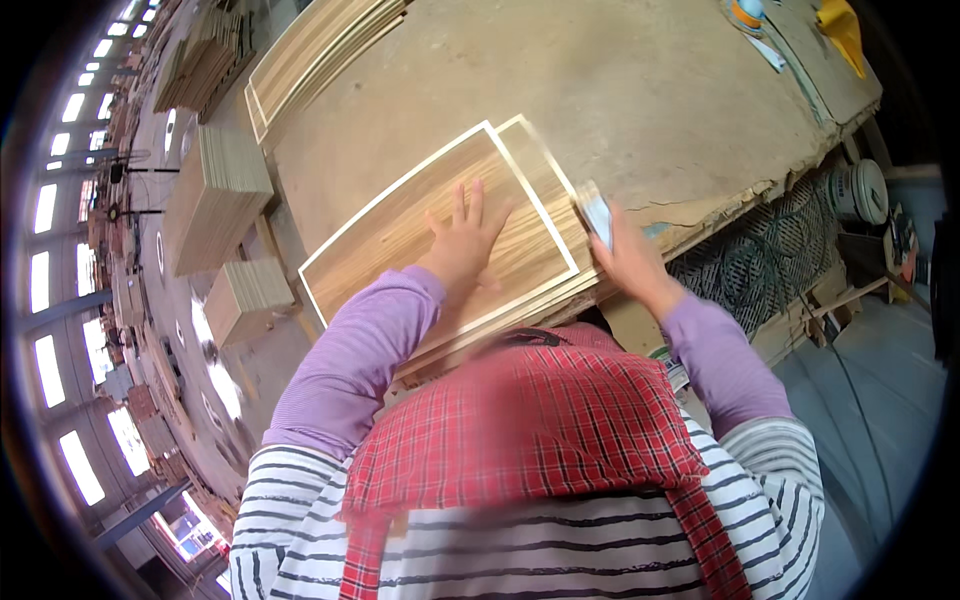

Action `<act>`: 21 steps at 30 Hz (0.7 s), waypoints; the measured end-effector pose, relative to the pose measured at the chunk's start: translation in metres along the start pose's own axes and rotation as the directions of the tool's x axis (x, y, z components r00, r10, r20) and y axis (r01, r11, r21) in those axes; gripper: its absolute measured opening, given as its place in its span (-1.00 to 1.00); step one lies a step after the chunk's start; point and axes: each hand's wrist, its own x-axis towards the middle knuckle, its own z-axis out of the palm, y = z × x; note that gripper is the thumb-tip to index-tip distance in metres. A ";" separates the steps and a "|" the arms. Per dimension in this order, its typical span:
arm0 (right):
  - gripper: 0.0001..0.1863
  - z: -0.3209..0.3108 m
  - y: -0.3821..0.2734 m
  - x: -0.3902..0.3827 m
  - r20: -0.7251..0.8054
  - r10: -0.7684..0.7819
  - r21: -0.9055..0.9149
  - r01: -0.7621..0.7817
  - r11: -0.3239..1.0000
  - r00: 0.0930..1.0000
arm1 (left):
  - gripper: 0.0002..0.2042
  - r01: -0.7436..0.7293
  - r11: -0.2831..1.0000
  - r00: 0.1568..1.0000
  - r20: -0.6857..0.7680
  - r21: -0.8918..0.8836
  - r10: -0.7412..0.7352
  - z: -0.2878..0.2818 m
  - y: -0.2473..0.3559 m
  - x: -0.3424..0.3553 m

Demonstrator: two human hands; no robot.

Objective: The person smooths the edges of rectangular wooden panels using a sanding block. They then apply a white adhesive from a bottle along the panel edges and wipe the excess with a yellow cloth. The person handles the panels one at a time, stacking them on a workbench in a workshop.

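Note:
My left hand [463,240] lies flat with fingers spread on a wood-grain panel [385,240] with a pale border. This panel rests askew on a second, similar panel [532,150], whose right end sticks out. More board edges show beneath them along the near side. At the right end of the stack, my right hand [635,260] grips a small pale block [596,213], blurred by motion. The block is at the edge of the lower panel; whether it touches the edge I cannot tell.
Stacked panels [315,60] lie at the worktable's [620,90] far left. Beyond its left side stand several board stacks [220,195]. A yellow cloth [840,35] and an orange-and-blue item [747,14] sit far right. Below the ragged right edge are dark netting [755,250] and a white bucket [858,192].

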 end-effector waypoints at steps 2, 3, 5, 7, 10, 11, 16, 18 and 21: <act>-0.34 -0.021 0.005 -0.061 0.072 0.047 0.027 -0.050 0.998 0.996 | 0.33 0.023 1.000 0.999 0.032 -0.005 -0.023 -0.006 0.004 -0.002; -0.33 -0.027 0.008 -0.084 0.077 0.086 0.053 -0.090 0.995 0.993 | 0.33 0.026 1.000 0.999 0.045 -0.006 -0.025 -0.008 0.005 -0.001; -0.32 -0.037 0.019 -0.118 0.098 0.161 0.112 -0.172 0.979 0.982 | 0.31 0.007 0.999 1.000 0.018 0.038 -0.008 -0.009 0.011 0.004; -0.27 -0.022 0.042 -0.131 -0.149 0.197 0.228 -0.161 0.960 0.969 | 0.27 -0.223 0.951 0.972 -0.020 0.213 0.232 -0.025 0.032 0.011; -0.28 -0.028 0.026 -0.111 -0.238 0.282 0.374 -0.180 0.910 0.929 | 0.17 -0.364 0.869 0.926 0.028 0.336 0.377 -0.045 0.068 0.022; -0.28 -0.020 0.031 -0.104 -0.278 0.238 0.350 -0.133 0.927 0.931 | 0.15 -0.381 0.859 0.920 0.047 0.342 0.390 -0.044 0.074 0.025; -0.38 -0.003 0.032 -0.076 -0.299 0.025 0.170 0.027 0.985 0.954 | 0.06 -0.502 0.811 0.844 -0.036 0.301 0.535 -0.043 0.064 0.043; -0.34 0.005 0.035 -0.072 -0.286 -0.048 0.077 0.073 0.994 0.957 | 0.04 -0.499 0.798 0.838 -0.048 0.337 0.544 -0.036 0.060 0.033; -0.29 0.012 0.034 -0.067 -0.242 -0.120 0.005 0.125 0.992 0.963 | 0.04 -0.494 0.794 0.840 -0.041 0.353 0.541 -0.037 0.049 0.015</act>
